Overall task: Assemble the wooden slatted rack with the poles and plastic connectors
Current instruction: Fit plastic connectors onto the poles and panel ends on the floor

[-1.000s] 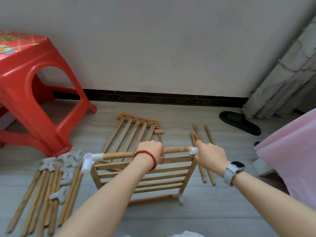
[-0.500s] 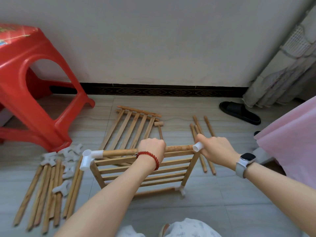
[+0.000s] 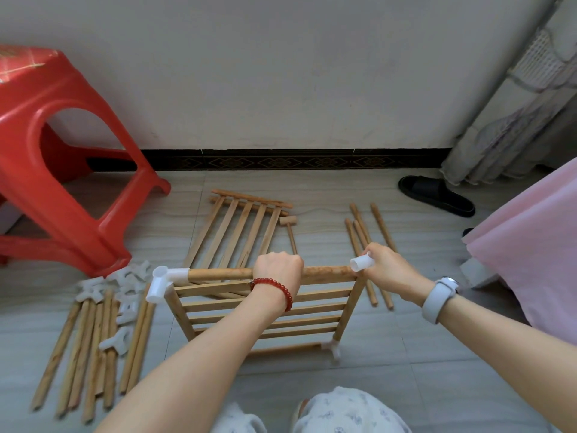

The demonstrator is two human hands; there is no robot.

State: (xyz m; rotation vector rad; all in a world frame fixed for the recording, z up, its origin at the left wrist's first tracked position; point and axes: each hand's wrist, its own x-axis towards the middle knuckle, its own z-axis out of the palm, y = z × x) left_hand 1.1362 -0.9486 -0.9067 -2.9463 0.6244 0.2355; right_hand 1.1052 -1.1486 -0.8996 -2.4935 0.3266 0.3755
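2 hands work on the partly built rack (image 3: 265, 310) standing on the floor: left hand (image 3: 277, 270) clenches its top pole (image 3: 218, 273); right hand (image 3: 388, 267) grasps a white connector (image 3: 362, 263) at the pole's right end.

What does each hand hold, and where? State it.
The left hand grips the top pole near its middle. The right hand holds a white connector at the pole's right end.

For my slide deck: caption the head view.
Left hand grips the rack's top pole while right hand holds a white connector at its end.
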